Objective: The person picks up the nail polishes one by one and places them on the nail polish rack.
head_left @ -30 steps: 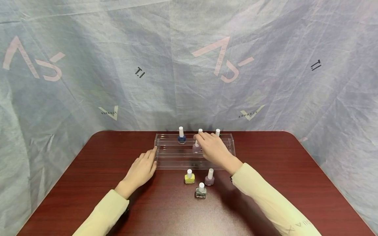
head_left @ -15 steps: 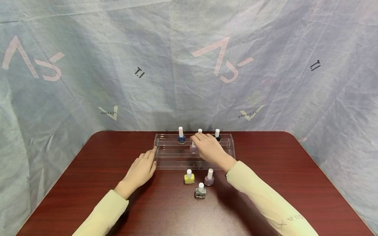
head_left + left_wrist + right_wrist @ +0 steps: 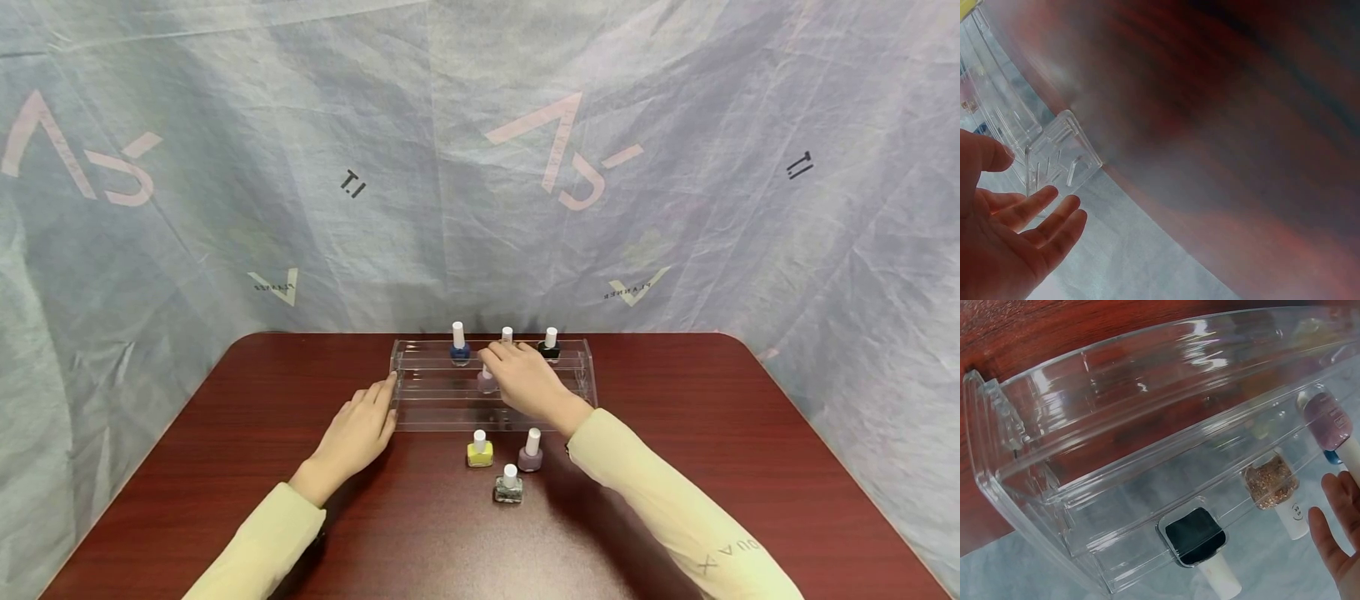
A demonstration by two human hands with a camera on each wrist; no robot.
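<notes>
My right hand pinches the white cap of a mauve nail polish bottle at the middle tier of a clear stepped rack. In the right wrist view that bottle leans at the rack's far end, the fingertips beside its cap and the thumb out of sight. My left hand has its fingers extended against the rack's left end panel. On the top tier stand a blue bottle, a copper-glitter bottle mostly behind my right hand in the head view, and a black bottle.
In front of the rack, a yellow nail polish, another mauve one and a dark grey glittery one stand on the reddish-brown table. A grey printed cloth hangs behind the table.
My right hand has shifted slightly left along the middle tier, bringing the mauve bottle with it. This uncovers the black bottle on the top tier. My left hand stays at the rack's end.
</notes>
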